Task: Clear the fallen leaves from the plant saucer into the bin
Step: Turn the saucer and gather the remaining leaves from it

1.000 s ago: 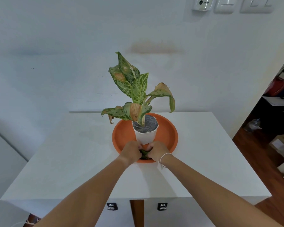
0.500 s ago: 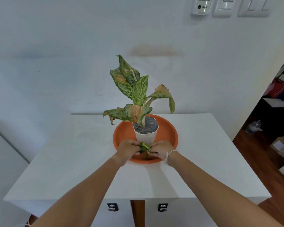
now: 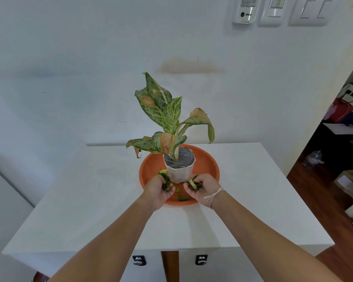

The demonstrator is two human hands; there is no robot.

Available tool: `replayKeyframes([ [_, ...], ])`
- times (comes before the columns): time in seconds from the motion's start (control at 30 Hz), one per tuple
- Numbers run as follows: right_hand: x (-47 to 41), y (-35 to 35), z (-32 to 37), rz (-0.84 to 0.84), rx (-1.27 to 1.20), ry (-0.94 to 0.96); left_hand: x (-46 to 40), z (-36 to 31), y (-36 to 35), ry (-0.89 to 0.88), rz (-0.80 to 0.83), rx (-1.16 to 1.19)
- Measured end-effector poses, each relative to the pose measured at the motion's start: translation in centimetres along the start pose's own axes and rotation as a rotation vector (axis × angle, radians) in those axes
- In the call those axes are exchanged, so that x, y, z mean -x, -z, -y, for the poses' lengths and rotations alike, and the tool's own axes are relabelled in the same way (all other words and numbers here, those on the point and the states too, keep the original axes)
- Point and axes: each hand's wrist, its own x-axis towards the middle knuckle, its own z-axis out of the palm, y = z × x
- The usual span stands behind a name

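Observation:
An orange plant saucer (image 3: 209,165) sits on the white table (image 3: 90,200) and carries a white pot (image 3: 179,171) with a speckled green plant (image 3: 167,117). My left hand (image 3: 158,189) grips a bunch of green fallen leaves (image 3: 165,179) over the saucer's front left. My right hand (image 3: 202,188) grips another bunch of leaves (image 3: 193,183) at the pot's front right. Two small leaf pieces (image 3: 181,198) lie on the saucer's front rim between my hands. No bin is in view.
The table stands against a white wall; its front edge runs below my forearms, with two dark knobs (image 3: 139,260) underneath. To the right the wooden floor (image 3: 314,176) holds boxes and clutter. Switch plates and a remote holder (image 3: 246,9) hang on the wall.
My hands, which met over one clump of leaves at the saucer's front, have drawn apart, each now holding its own bunch. A couple of pieces now lie on the saucer.

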Motion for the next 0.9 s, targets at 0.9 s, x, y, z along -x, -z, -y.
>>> replayKeyframes([
  [0.9,-0.8,1.1,0.7,-0.133,0.624,0.124,-0.9,-0.7,1.4,-0.267,-0.017,-0.427],
])
